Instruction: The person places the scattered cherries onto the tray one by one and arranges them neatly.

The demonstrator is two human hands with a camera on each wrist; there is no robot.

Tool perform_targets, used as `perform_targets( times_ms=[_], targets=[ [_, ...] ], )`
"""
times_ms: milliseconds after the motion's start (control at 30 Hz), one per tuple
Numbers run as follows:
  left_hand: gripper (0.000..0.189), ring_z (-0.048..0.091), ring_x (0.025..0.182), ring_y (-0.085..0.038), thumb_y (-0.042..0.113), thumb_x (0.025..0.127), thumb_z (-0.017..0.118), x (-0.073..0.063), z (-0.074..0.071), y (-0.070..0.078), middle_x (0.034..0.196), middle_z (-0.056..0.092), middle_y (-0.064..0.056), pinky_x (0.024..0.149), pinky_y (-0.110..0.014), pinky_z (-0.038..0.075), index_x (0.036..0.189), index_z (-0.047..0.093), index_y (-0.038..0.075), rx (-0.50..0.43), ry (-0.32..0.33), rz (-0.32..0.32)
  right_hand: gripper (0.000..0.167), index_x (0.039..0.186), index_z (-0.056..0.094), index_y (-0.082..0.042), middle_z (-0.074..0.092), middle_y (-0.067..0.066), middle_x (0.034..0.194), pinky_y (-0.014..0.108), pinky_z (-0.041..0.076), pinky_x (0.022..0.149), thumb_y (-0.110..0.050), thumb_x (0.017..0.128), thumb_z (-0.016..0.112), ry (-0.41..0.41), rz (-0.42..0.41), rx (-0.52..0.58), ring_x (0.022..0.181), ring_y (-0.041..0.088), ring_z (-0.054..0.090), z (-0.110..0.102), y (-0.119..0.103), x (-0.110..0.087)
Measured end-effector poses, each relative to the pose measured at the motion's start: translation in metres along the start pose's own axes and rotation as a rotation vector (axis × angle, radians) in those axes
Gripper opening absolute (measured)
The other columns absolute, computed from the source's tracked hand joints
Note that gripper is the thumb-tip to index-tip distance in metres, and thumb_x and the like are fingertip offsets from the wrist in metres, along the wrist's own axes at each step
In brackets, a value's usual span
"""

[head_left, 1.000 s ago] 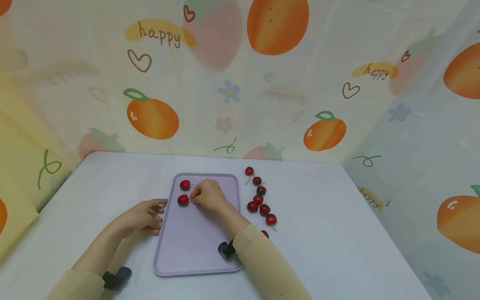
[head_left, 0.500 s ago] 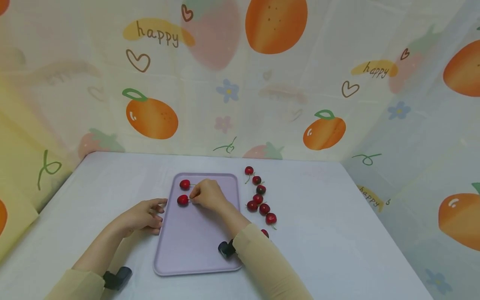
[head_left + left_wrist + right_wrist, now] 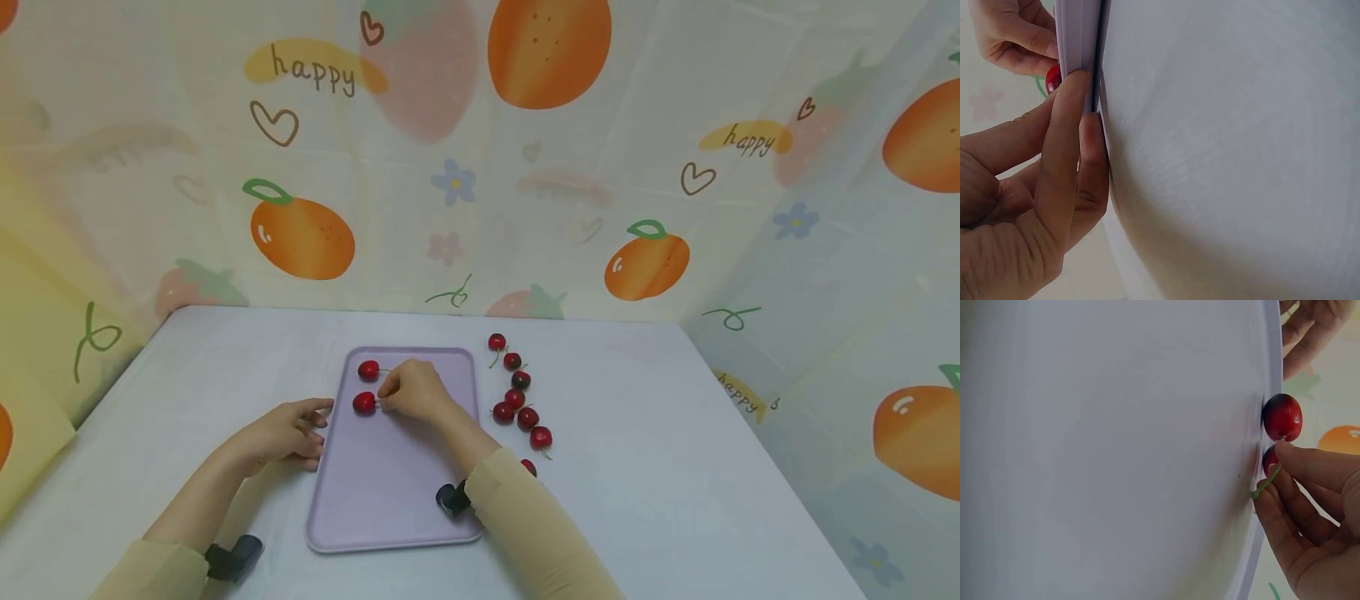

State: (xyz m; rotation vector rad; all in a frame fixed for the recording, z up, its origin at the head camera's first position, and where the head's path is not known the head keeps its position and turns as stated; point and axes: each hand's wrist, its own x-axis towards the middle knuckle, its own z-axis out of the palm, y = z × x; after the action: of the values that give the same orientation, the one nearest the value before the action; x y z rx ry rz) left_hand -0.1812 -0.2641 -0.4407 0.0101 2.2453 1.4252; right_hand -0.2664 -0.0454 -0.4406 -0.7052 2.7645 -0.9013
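Observation:
On a lilac tray [image 3: 397, 500] lie two red cherries near its far left corner. My right hand [image 3: 416, 390] pinches the stem of the nearer cherry [image 3: 364, 403] between thumb and fingers. The green stem [image 3: 1266, 482] shows along those fingertips in the right wrist view. Just beyond sits the other cherry [image 3: 368, 371], its stem pointing right. My left hand [image 3: 281, 432] rests beside the tray's left edge, fingers loosely extended. In the left wrist view, the fingertips [image 3: 1077, 84] of that hand touch the tray's rim.
Right of the tray, several cherries [image 3: 514, 398] lie in a loose line on the white table [image 3: 637, 467]. One more cherry [image 3: 528, 468] is partly covered by the right sleeve [image 3: 525, 517]. A fruit-print cloth [image 3: 487, 233] hangs behind the table.
The cherry whose stem the right hand pinches has shifted very slightly nearer on the tray. Both hands stay almost in place.

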Motion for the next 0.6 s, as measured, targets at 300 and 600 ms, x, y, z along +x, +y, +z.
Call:
perform_targets(
  times_ms=[300,600],
  targets=[
    [0.080,0.055,0.091,-0.018,-0.008,0.084,0.062,0.000,0.000,0.001,0.129,0.040,-0.028,0.071,-0.027,0.063,0.152,0.020,-0.009,-0.008,-0.002,0.007,0.011,0.090,0.080,-0.011,0.078,-0.002,0.088,0.011,0.046,0.067,-0.013,0.079,0.080,0.001,-0.011,0.027,0.083,0.006,0.061,-0.003,-0.002,-0.001],
    [0.080,0.055,0.090,-0.019,-0.008,0.083,0.062,-0.001,0.001,0.001,0.129,0.040,-0.030,0.071,-0.027,0.063,0.151,0.020,-0.011,-0.003,0.002,0.014,0.017,0.098,0.078,-0.010,0.078,0.001,0.094,0.012,0.049,0.070,-0.015,0.082,0.079,0.056,-0.026,0.037,0.082,0.008,0.066,-0.014,-0.004,-0.005]
  ],
)
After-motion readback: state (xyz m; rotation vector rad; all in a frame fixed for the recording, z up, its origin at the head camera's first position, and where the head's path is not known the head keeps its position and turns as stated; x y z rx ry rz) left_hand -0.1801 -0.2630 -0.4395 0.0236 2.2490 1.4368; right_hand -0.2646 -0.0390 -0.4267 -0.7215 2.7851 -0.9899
